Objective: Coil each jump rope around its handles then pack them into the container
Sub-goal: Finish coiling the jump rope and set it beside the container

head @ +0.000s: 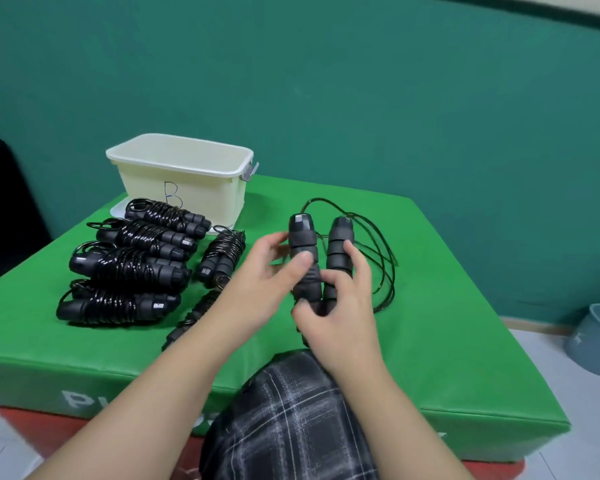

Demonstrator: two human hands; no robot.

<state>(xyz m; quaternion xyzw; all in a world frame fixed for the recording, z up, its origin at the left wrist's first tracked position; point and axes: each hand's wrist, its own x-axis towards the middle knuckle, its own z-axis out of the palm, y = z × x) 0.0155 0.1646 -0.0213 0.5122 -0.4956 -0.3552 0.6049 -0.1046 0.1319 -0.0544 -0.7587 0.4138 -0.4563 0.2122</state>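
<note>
Two black foam jump-rope handles stand side by side above the green mat (pixel 430 341). My left hand (pixel 271 271) grips the left handle (pixel 302 237) with thumb in front and fingers behind. My right hand (pixel 340 306) holds the right handle (pixel 340 244) and the lower ends of both. Their black rope (pixel 381 244) lies loose in loops on the mat to the right. Several coiled ropes (pixel 132 268) lie at the left, one more (pixel 222 254) beside them, another (pixel 194 317) partly under my left forearm. The cream container (pixel 184 174) stands open at the back left.
A white lid (pixel 118 209) lies under the container's front. The mat's front edge drops off near my lap, which is covered in plaid fabric (pixel 291 417). A grey bin (pixel 596 341) stands on the floor at the right. A green wall is behind.
</note>
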